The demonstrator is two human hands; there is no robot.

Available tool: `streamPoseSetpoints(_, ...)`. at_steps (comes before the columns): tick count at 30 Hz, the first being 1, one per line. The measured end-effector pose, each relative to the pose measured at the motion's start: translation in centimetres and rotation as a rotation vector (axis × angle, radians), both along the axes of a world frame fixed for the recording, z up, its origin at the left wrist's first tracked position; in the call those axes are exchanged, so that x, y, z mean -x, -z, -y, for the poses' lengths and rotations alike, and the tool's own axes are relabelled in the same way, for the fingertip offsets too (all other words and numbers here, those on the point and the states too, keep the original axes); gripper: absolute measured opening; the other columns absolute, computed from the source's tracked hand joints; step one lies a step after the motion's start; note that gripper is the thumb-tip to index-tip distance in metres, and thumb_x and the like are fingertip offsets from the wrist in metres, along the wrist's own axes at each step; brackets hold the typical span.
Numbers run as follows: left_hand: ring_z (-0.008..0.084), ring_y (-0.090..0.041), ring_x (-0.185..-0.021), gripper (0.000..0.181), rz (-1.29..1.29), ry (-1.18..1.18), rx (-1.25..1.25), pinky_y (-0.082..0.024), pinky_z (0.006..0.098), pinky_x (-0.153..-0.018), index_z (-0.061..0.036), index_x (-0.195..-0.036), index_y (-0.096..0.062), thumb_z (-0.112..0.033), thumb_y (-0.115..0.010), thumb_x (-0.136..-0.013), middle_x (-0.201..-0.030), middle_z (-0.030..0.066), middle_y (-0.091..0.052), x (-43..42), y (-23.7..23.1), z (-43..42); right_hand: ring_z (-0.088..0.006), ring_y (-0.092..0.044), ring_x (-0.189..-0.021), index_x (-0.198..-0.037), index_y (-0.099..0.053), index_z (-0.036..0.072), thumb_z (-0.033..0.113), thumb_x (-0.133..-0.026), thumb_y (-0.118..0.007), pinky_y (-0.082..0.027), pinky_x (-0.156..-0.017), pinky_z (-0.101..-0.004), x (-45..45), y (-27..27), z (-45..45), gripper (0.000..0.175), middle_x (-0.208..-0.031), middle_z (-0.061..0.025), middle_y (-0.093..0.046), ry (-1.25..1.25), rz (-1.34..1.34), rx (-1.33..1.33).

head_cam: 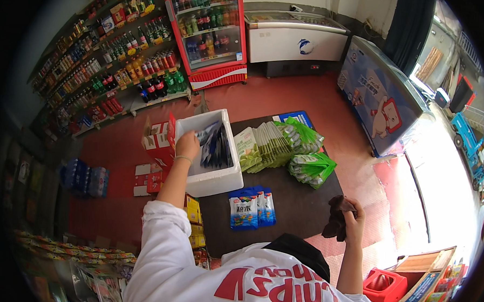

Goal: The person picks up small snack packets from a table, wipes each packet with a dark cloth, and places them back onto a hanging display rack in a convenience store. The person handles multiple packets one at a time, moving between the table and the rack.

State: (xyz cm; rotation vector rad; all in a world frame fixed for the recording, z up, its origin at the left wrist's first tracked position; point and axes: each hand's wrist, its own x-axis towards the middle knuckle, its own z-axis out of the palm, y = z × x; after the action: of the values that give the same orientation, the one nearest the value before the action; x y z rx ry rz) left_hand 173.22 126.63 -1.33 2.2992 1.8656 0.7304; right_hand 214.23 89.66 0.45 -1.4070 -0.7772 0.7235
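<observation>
My left hand point(188, 145) reaches over the near left side of a white foam box point(215, 184). Its fingers are curled beside a tilted pale packet point(208, 130); whether they grip it is hidden. Dark blue-black packets point(217, 150) stand in a row inside the box. In my right hand point(354, 219), at the table's right edge, is a bunched dark brown cloth point(338, 217). Several blue and white bags point(244, 211) lie overlapping on the dark table point(301, 205). Green pouches point(266, 146) are fanned out right of the box, with bright green packs point(312, 170) beside them.
An open red carton point(160, 142) stands against the box's left side. Yellow boxes point(194, 222) are stacked by the table's left edge. Beyond are drink shelves point(136, 46), a red-framed fridge point(208, 31) and chest freezers point(298, 39). A red plastic holder point(385, 286) sits lower right.
</observation>
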Motion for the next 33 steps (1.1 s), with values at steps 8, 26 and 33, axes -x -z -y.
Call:
streamPoseSetpoints(8, 0.0023, -0.048, -0.063, 0.017, 0.901, 0.433, -0.131, -0.039, 0.022, -0.056, 0.002, -0.102, -0.065, -0.012, -0.058, -0.096, -0.071, -0.0046, -0.057, -5.5, -8.6, 7.9, -0.012, -0.061, -0.096, -0.112, -0.064, -0.003, -0.001, -0.086, -0.054, -0.048, -0.086, -0.0254, 3.7, -5.9, -4.6, 0.027, -0.104, -0.0051, -0.066, -0.038, -0.077, -0.136)
streamPoseSetpoints(26, 0.023, -0.05, -0.128, 0.055, 2.139, 0.576, 0.852, -0.039, 0.0385, -0.11, -0.0091, -0.145, -0.038, -0.047, -0.029, -0.106, -0.143, 0.0084, -0.048, -15.2, -9.1, 21.9, -0.0356, -0.059, -0.105, -0.104, -0.068, 0.007, 0.004, -0.057, -0.073, -0.049, -0.09, -0.0447, 13.2, -14.2, -13.1, 0.047, -0.119, -0.0133, -0.061, -0.242, 1.132, -0.658)
streamPoseSetpoints(33, 0.0233, -0.047, -0.131, 0.053, 1.925, 0.621, 0.627, -0.037, 0.0369, -0.111, -0.0134, -0.145, -0.038, -0.047, -0.034, -0.104, -0.143, 0.0083, -0.046, -15.5, -9.4, 22.8, -0.0338, -0.059, -0.103, -0.101, -0.069, 0.008, 0.001, -0.066, -0.07, -0.048, -0.089, -0.043, 14.4, -14.5, -13.0, 0.036, -0.117, -0.011, -0.062, -0.269, 1.08, -0.685)
